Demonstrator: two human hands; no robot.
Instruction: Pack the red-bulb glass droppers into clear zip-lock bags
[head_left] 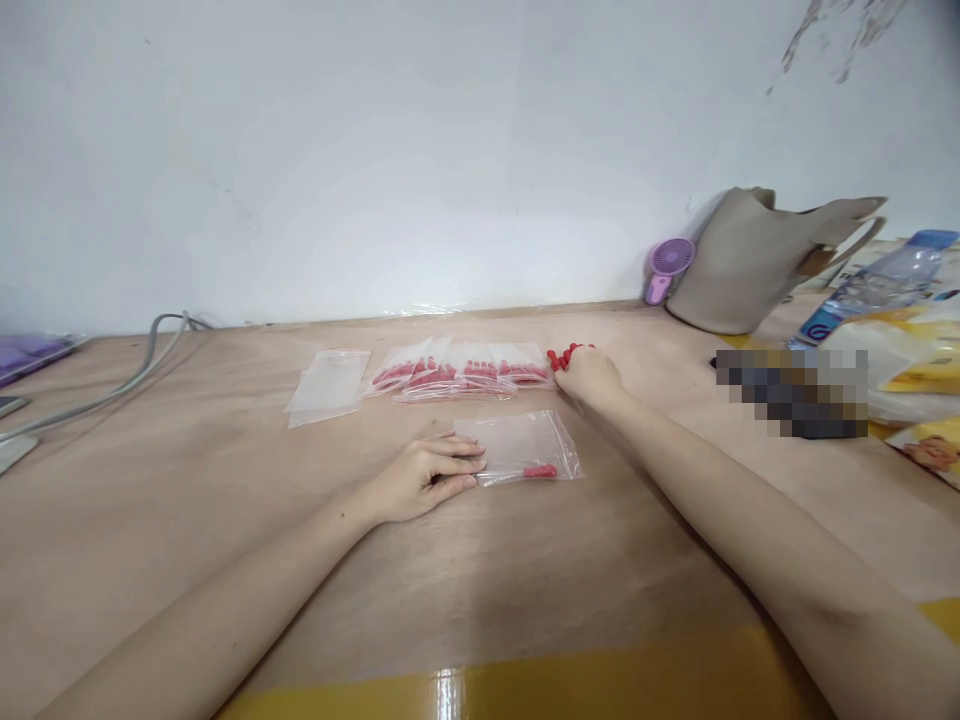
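Note:
My left hand (427, 477) rests on the table with its fingers pinched on the open left edge of a small clear zip bag (525, 445). One red piece (540, 471) lies inside that bag near its lower edge. My right hand (589, 375) reaches farther back, fingers curled down onto a small heap of loose red pieces (564, 355). Whether those fingers hold a piece is hidden. Just left of that heap lies a row of filled bags (457, 375) with red pieces inside.
A stack of clear bags without contents (330, 385) lies left of the filled row. A beige handbag (757, 262), a pink hand fan (666, 265), a water bottle (874, 285) and yellow-white packets (911, 370) crowd the right. Grey cables (112, 385) run along the left.

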